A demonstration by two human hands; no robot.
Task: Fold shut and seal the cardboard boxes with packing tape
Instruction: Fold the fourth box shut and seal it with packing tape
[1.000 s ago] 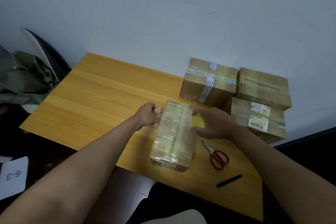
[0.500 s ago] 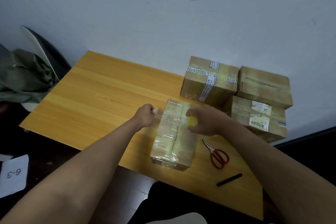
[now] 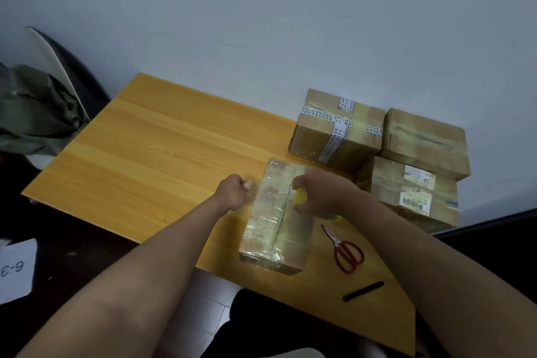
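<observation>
Mid-frame, I'm taping: left hand (image 3: 234, 192) pinches the tape end, right hand (image 3: 322, 193) grips the roll (image 3: 300, 197) over the box (image 3: 273, 221). Next, I'd press the strip down.

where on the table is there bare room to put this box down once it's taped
The widest bare patch is the table's left half, from the left edge to the left hand and back to the wall. A narrow strip is free along the near edge past the marker. The right is crowded: stacked boxes, scissors, the box in work.
</observation>
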